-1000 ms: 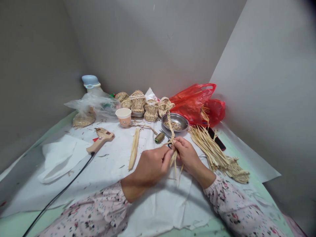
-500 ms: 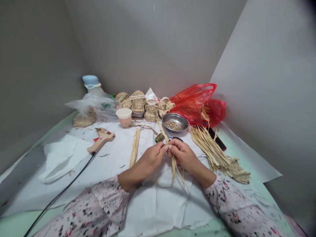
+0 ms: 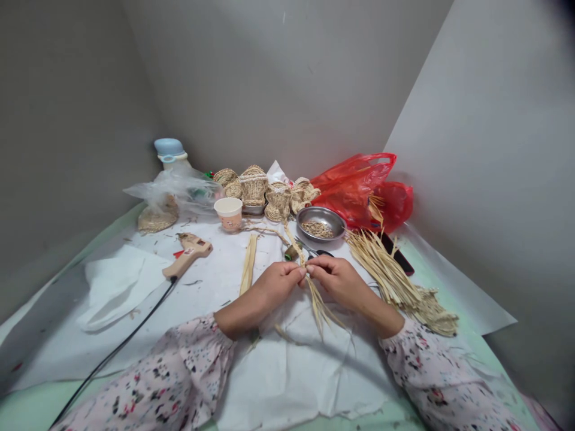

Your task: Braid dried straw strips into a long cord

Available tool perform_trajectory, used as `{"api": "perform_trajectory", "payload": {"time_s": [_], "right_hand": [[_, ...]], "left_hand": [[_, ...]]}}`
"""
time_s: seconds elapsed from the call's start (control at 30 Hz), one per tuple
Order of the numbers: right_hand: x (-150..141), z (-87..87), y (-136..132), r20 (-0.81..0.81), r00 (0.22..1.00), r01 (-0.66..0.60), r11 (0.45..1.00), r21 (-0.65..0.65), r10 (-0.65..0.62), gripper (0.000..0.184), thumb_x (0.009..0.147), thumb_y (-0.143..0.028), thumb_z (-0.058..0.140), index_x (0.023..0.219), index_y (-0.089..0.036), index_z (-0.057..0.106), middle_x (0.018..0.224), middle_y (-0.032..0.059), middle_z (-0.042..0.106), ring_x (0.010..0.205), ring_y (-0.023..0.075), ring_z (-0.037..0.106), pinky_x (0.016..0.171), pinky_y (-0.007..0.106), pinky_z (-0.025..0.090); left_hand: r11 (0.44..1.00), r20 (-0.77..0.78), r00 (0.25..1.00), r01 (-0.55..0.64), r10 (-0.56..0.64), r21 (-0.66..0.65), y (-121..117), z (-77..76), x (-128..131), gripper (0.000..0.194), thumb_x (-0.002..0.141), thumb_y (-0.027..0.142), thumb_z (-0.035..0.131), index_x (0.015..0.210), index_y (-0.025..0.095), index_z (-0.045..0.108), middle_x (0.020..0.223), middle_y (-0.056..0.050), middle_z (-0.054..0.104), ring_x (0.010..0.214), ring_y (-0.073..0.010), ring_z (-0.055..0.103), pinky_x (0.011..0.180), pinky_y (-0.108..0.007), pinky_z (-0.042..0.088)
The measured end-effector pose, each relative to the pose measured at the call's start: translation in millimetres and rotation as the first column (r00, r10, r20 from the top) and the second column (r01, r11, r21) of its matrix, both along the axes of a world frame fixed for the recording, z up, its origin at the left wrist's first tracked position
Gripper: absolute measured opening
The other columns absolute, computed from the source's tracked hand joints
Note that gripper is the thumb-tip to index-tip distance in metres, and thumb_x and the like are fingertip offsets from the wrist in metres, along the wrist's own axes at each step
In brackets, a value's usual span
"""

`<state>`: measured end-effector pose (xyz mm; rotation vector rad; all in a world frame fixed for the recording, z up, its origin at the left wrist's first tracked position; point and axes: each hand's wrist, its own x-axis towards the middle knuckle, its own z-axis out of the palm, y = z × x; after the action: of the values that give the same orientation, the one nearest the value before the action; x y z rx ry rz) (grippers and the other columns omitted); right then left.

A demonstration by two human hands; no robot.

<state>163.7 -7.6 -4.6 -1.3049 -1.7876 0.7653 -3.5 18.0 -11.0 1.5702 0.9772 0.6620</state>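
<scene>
Both hands meet at a pale straw braid (image 3: 294, 244) in the middle of the table. My left hand (image 3: 279, 284) pinches it from the left, thumb and forefinger together. From the other side my right hand (image 3: 338, 282) pinches the same spot, its fingertips nearly touching the left ones. Loose straw strands (image 3: 318, 308) fan out below the fingers toward me. Beyond the hands, the braid runs up to the woven straw pieces (image 3: 278, 200). Just past the fingertips lie a small dark green-ended roll (image 3: 291, 252) and scissors (image 3: 321, 254), partly hidden.
A glue gun (image 3: 191, 254) with a black cord lies left, near a flat straw bundle (image 3: 248, 263). Behind stand a paper cup (image 3: 230, 216), a metal bowl (image 3: 321, 211) of short straw bits and a red plastic bag (image 3: 350, 185). More straw (image 3: 386, 269) lies right, beside a phone (image 3: 398, 254).
The hands have drawn slightly apart while still pinching the braid. The loose strands below hang more spread out. The whole view has shifted a little.
</scene>
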Motion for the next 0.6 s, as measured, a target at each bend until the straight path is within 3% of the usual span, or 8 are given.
{"api": "perform_trajectory", "payload": {"time_s": [0.17,0.27,0.47,0.6], "right_hand": [[0,5.4,-3,0.039,0.996,0.082,0.986,-0.142,-0.077,0.023,0.081,-0.029,0.05,0.079,-0.017,0.07,0.061,-0.0012,0.064,0.05,0.0108,0.052,0.05,0.021,0.039],[-7,12.8,-10,0.057,0.994,0.104,0.983,-0.152,-0.096,0.023,0.081,-0.027,0.049,0.079,-0.018,0.071,0.06,-0.0012,0.063,0.044,0.0099,0.05,0.047,0.021,0.038],[-30,14.6,-30,0.279,0.946,0.136,0.984,0.119,-0.164,0.023,0.084,-0.02,0.048,0.093,-0.021,0.069,0.084,0.0037,0.07,0.075,0.0165,0.062,0.07,0.026,0.044],[-43,1.5,-40,0.541,0.811,0.094,0.962,0.255,-0.222,0.027,0.087,-0.016,0.042,0.104,-0.016,0.062,0.091,0.009,0.067,0.078,0.0189,0.062,0.066,0.027,0.044]], "left_hand": [[0.994,-0.017,0.998,-0.065,0.067,0.091,-1,-1.3,1,0.028,0.078,0.036,0.051,0.058,0.017,0.056,0.049,0.005,0.043,0.048,-0.0099,0.036,0.048,-0.022,0.026],[0.995,0.02,0.995,-0.096,0.096,-0.009,-1,-4.8,1,0.028,0.078,0.038,0.05,0.062,0.016,0.057,0.047,0.006,0.038,0.042,-0.0079,0.029,0.043,-0.022,0.02],[0.96,0.188,0.974,-0.069,0.123,-0.271,1,-10.4,-2,0.029,0.076,0.044,0.053,0.065,0.017,0.048,0.046,0.009,0.03,0.036,-0.0048,0.02,0.037,-0.02,0.011],[0.91,0.281,0.943,-0.051,0.179,-0.412,-1,-4.1,-1,0.03,0.076,0.039,0.056,0.06,0.019,0.041,0.045,0.011,0.023,0.036,-0.0036,0.016,0.036,-0.019,0.01]]}}
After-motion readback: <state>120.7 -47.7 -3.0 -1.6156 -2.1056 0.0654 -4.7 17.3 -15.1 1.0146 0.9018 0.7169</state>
